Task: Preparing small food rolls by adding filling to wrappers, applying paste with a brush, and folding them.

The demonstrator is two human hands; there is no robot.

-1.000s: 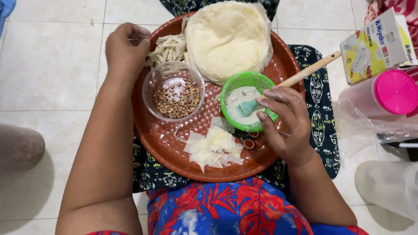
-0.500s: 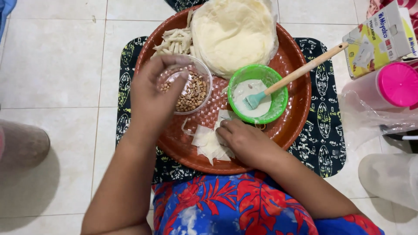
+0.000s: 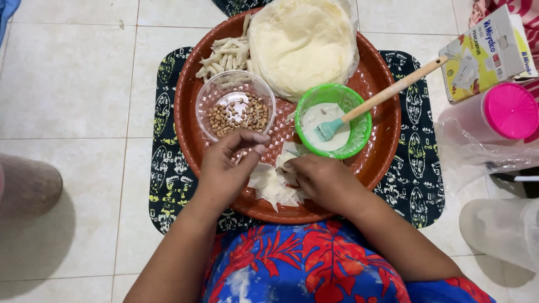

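A round brown woven tray (image 3: 382, 140) lies on a dark patterned mat (image 3: 168, 185). My left hand (image 3: 227, 168) hovers at the near rim of a clear bowl of peanuts (image 3: 236, 109), its fingers pinched together; what they hold is hidden. My right hand (image 3: 320, 179) presses on a small pile of cut white wrapper pieces (image 3: 269, 185) at the tray's near edge. Behind them sit a green bowl of white paste (image 3: 331, 120) with a wooden-handled brush (image 3: 387, 92), a stack of round pale wrappers (image 3: 303, 45) and pale sticks (image 3: 224, 56).
To the right stand a carton (image 3: 488, 53), a clear container with a pink lid (image 3: 508, 112), a crumpled plastic bag (image 3: 471, 157) and another clear container (image 3: 505, 227). A grey-clad foot (image 3: 25, 188) rests on the tiled floor at left.
My left hand came from the tray's far rim to the peanut bowl, then drew back to its near edge. My right hand left the green bowl and settled on the wrapper pieces.
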